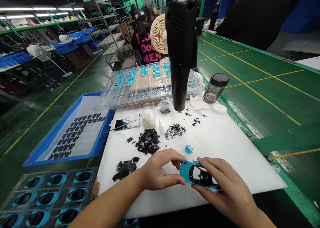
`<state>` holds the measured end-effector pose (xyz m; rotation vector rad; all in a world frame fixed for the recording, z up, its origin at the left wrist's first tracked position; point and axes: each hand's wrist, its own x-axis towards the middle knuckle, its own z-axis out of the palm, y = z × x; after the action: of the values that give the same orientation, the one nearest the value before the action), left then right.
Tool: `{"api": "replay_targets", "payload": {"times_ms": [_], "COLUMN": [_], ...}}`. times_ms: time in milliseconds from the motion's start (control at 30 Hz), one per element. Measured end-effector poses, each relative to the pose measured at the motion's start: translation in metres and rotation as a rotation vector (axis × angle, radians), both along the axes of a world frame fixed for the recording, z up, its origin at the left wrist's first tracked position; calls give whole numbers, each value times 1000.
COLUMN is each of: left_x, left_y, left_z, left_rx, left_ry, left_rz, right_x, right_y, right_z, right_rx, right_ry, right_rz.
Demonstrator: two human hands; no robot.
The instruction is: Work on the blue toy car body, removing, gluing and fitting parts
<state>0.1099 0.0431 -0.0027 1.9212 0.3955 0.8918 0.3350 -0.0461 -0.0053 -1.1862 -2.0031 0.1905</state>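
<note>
Between my two hands is a blue toy car body (185, 172) with black parts inside its open top. My right hand (226, 181) grips its right end, thumb on the near side and fingers on the far side. At the other end, my left hand (162, 169) pinches the rounded blue tip between thumb and fingers. Just beyond the car body lies a small blue curved piece (188, 149) with a thin black frame. A black electric screwdriver (180, 48) hangs vertically above the white foam board (225, 138), its bit pointing down.
Piles of black plastic parts (148, 142) and small black screws (175, 130) lie on the board. A blue tray (82, 99) stands left, blue car bodies in a clear tray (47, 198) below it. Behind are stacked clear trays (150, 93) and a glass jar (215, 88). People work farther back.
</note>
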Motion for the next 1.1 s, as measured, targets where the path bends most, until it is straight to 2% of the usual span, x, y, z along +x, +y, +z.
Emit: {"api": "replay_targets", "payload": {"times_ms": [200, 300, 400, 533, 633, 733, 833, 967, 1100], "left_x": [-1, 0, 3, 9, 12, 15, 17, 17, 15], "left_y": [2, 3, 1, -4, -8, -9, -9, -10, -11], "left_z": [-3, -4, -4, -3, -2, 0, 1, -1, 0], "left_rx": [11, 25, 86, 111, 93, 125, 185, 237, 287], "left_ry": [-13, -21, -34, -49, -28, -2, -3, -26, -59], "left_rz": [-21, -30, 12, 136, 206, 251, 270, 281, 267], "right_x": [1, 0, -5, -20, -35, -44, -46, -41, -39], "right_y": [1, 1, 1, -1, -3, -4, -4, -5, -9], "right_z": [-2, -1, -1, -8, -13, -15, -14, -15, -21], "right_rx": [-35, -136, -425, -820, -998, -1098, -1087, -989, -887], "right_ry": [4, 112, 417, 900, 1195, 1382, 1357, 1110, 923], "right_rz": [22, 26, 75, 216, 264, 233, 229, 232, 150]}}
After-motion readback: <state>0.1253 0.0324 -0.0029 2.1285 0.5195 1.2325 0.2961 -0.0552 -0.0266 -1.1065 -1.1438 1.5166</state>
